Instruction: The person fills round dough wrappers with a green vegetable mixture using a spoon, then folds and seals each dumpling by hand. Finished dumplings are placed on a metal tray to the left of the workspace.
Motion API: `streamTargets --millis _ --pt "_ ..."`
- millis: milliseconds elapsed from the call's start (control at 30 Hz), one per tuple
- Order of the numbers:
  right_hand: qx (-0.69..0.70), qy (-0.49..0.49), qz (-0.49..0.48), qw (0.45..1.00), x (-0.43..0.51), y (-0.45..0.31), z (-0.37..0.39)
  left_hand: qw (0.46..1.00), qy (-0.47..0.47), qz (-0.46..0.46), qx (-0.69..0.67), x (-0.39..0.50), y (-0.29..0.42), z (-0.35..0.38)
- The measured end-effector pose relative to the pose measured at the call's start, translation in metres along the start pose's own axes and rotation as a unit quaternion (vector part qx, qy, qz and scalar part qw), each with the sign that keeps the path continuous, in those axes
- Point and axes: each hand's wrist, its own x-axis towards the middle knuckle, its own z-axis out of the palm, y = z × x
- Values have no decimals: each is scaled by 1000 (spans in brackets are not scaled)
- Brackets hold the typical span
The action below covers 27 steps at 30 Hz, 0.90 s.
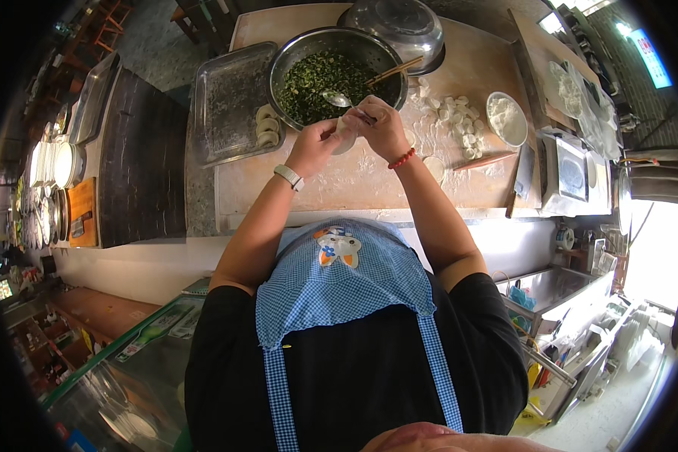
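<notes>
My left hand (315,146), with a pale watch at the wrist, pinches a round dough wrapper (346,141) near the front of a steel bowl. My right hand (383,125), wearing a red bead bracelet (402,159), grips a metal spoon (337,100). Its fingertips meet the wrapper's edge; whether there is filling inside is hidden. Chopped green filling (327,79) lies in the large steel bowl (398,93), where wooden chopsticks (396,70) lean on the rim. Several folded dumplings (268,127) line the right side of a floured metal tray (217,107).
Dough pieces (462,121) are scattered on the floured wooden board (339,192), near a rolling pin (485,160). A bowl of flour (506,120) and a cleaver (524,172) stand at the right. An upturned steel basin (401,25) sits behind the filling bowl.
</notes>
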Motion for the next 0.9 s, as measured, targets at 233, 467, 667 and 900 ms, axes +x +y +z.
streamTargets --millis 233,467,667,900 --pt "-79 -53 21 995 4 -1 -4 997 -60 -36 -14 3 -2 -14" --pt "107 -38 163 980 1 18 4 956 -103 -192 -197 2 13 -21" --pt "40 -178 205 962 8 7 -6 959 -151 -186 -153 7 2 -25" --pt "-76 -179 70 978 5 19 -5 967 -144 -184 -103 9 4 -24"
